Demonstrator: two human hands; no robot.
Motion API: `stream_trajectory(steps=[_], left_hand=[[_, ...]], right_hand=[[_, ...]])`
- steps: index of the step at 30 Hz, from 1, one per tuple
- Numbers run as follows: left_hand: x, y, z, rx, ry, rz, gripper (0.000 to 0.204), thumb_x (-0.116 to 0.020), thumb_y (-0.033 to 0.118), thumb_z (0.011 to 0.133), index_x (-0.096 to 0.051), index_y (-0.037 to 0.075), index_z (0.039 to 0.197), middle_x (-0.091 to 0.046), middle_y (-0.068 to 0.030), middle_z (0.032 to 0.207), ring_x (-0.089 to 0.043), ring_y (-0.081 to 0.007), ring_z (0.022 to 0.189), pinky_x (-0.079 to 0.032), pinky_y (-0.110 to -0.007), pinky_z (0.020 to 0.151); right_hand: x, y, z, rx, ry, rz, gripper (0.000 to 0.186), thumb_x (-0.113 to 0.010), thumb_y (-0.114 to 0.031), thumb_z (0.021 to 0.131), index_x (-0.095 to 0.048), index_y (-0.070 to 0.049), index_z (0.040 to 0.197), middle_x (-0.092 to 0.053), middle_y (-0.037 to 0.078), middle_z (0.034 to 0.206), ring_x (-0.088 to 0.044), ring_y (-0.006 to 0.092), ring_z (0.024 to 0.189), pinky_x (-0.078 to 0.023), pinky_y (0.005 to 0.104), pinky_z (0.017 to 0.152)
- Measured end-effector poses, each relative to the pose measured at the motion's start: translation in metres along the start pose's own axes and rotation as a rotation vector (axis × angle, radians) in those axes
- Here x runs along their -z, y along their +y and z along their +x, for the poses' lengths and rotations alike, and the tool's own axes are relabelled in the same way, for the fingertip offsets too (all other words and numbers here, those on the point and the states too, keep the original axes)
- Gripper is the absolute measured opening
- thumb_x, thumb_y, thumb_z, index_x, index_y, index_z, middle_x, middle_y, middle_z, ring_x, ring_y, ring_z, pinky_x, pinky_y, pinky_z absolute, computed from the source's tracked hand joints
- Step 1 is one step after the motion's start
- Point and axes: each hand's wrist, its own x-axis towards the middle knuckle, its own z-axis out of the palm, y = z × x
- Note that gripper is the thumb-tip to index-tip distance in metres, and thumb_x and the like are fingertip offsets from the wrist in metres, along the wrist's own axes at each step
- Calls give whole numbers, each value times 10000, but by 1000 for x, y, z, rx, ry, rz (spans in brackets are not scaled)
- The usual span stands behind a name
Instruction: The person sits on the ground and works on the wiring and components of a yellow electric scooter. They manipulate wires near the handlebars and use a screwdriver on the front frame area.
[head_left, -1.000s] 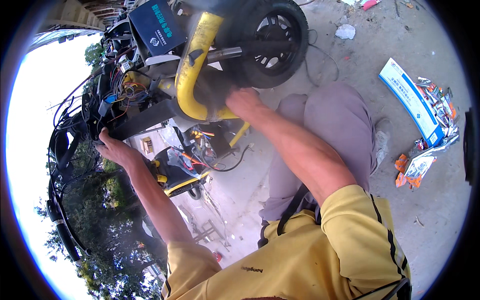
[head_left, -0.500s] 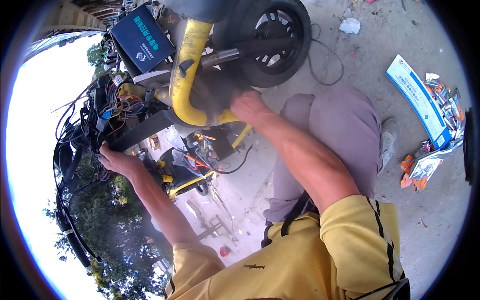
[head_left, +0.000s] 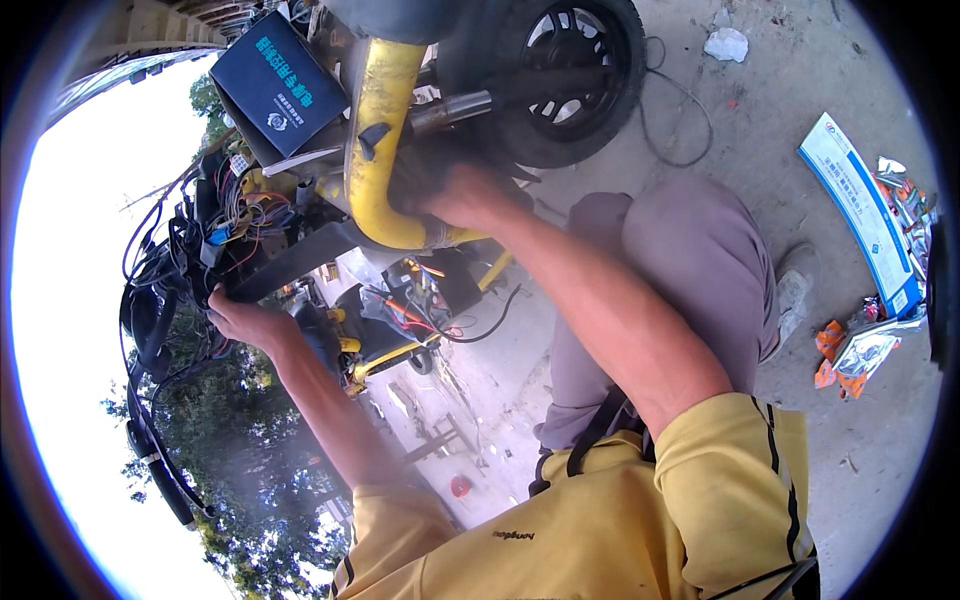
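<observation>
A partly stripped electric scooter with a thick yellow tube frame (head_left: 372, 165) stands before me. My left hand (head_left: 245, 320) grips the lower left end of a long flat black strip (head_left: 300, 258), close beside a tangle of wires (head_left: 255, 212) and black cables. My right hand (head_left: 465, 198) reaches in by the bend of the yellow tube, under the dark body near the wheel (head_left: 575, 85). Its fingers are hidden and a little blurred. A dark blue box (head_left: 282, 88) with printing rests on the scooter above the wires.
A white and blue carton piece (head_left: 860, 215) lies on the ground at right, beside shiny wrappers (head_left: 870, 350). A thin cable (head_left: 705, 130) curls near the wheel. Farther off stands another yellow-framed vehicle (head_left: 400, 350) with loose wires. My knees (head_left: 690, 250) are close to the right arm.
My right hand has moved left and inward, so its fingers now go out of sight behind the yellow tube. My left hand keeps its place on the strip. The whole view has shifted slightly.
</observation>
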Motion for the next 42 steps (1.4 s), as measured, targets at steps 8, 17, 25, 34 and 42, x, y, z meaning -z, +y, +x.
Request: stream_trajectory(steps=[8, 17, 25, 34, 42], left_hand=[[4, 22, -7, 146, 53, -115, 418, -434, 296, 1012, -623, -56, 1132, -541, -192, 1153, -574, -326, 1044, -486, -455, 892], [4, 9, -7, -72, 37, 169, 350, -434, 219, 1015, -625, -62, 1097, -570, -203, 1142, -614, -322, 1007, -541, -429, 878], [1, 10, 1, 51, 28, -45, 299, -492, 192, 981, -625, -57, 1078, -629, -175, 1086, -642, -300, 1000, -550, -421, 869], [4, 24, -3, 117, 16, -226, 334, -514, 261, 963, -655, -19, 1078, -704, -152, 1071, -692, -270, 974, -553, -404, 876], [-2, 9, -1, 69, 31, -167, 374, -493, 281, 960, -662, -27, 1090, -712, -171, 1100, -707, -299, 965, -575, -421, 864]], right_hand=[[-13, 10, 16, -30, 74, 43, 325, -745, -278, 848, -733, 16, 988, -718, 240, 1085, -681, 397, 1091, -556, 441, 924], [-24, 19, 13, 436, 183, -439, 306, -641, -326, 901, -777, -58, 847, -721, 169, 979, -718, 329, 966, -582, 431, 849], [-32, 17, 31, 414, 101, -229, 244, -647, -215, 865, -764, -24, 960, -740, 235, 1003, -720, 398, 984, -595, 465, 861], [-11, 5, 16, 250, -2, -114, 269, -627, -222, 890, -731, -22, 1038, -704, 209, 1061, -657, 375, 1050, -523, 480, 931], [-8, -13, 15, 273, -11, -180, 332, -643, -203, 901, -688, -45, 1190, -719, 172, 1119, -688, 331, 1040, -552, 430, 905]])
